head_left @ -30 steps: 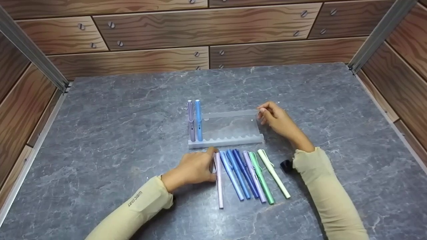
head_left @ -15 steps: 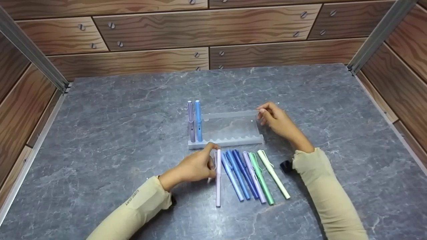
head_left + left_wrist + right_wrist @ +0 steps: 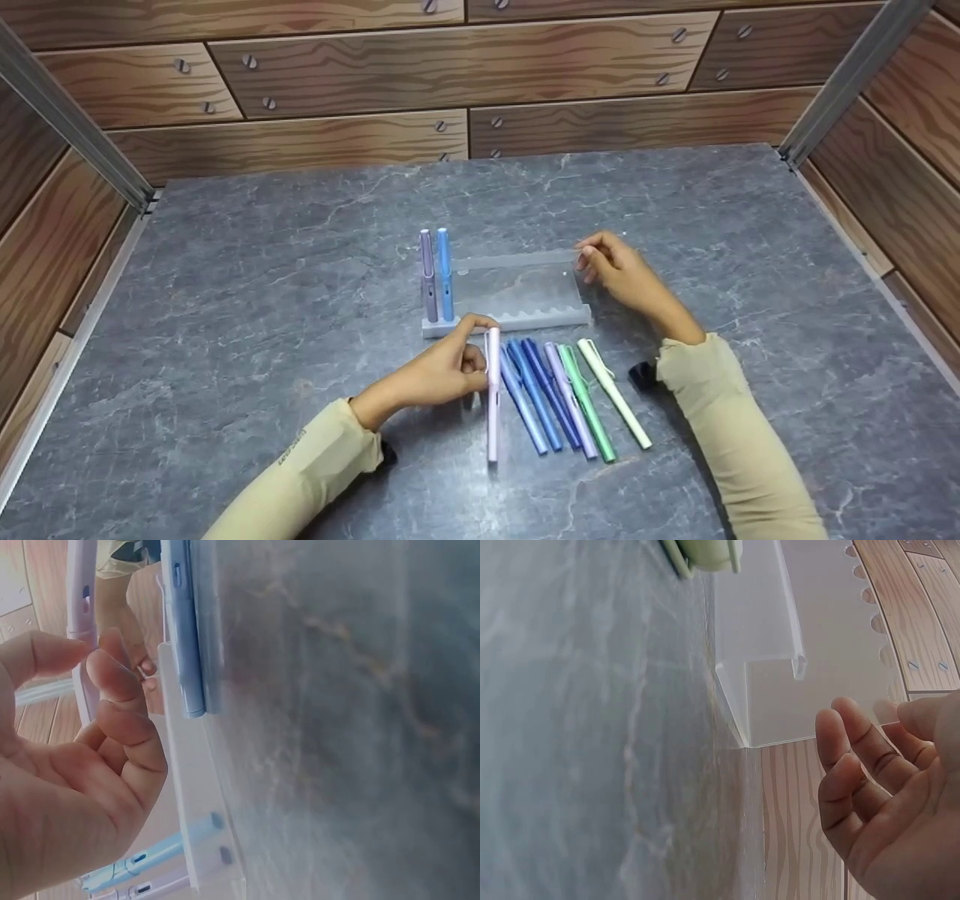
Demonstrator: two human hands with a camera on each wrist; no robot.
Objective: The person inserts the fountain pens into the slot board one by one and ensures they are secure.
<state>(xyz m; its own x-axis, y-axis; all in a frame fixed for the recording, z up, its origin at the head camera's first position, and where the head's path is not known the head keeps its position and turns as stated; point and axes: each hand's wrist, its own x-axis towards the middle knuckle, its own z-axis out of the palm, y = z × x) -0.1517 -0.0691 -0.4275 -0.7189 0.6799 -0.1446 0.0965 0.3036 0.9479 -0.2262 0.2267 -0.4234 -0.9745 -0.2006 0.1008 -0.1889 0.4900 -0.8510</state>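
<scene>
two-handed, over a grey marbled table (image 3: 262,300): with the left hand (image 3: 439,371), pinching a pale pink pen (image 3: 493,401) between thumb and finger, just in front of the clear rack (image 3: 541,319); off the table in the left wrist view. with the right hand (image 3: 621,274), holding the rack's far right corner by narrowed fingertips. in the rack's two leftmost places, side by side: a purple pen (image 3: 428,274) and a sky-blue pen (image 3: 445,274). on the table, to the right of the gripped pen, in a slanted row from left to right: a light blue pen (image 3: 524,412), a mid-blue pen (image 3: 536,397), a dark blue pen (image 3: 553,395), a lilac pen (image 3: 571,405), a green pen (image 3: 587,405) and, slightly apart, a pale green pen (image 3: 616,396). beside the right sleeve (image 3: 742,435): a small black object (image 3: 642,376), too unclear to name. at the back: wood-patterned panels (image 3: 337,71).
</scene>
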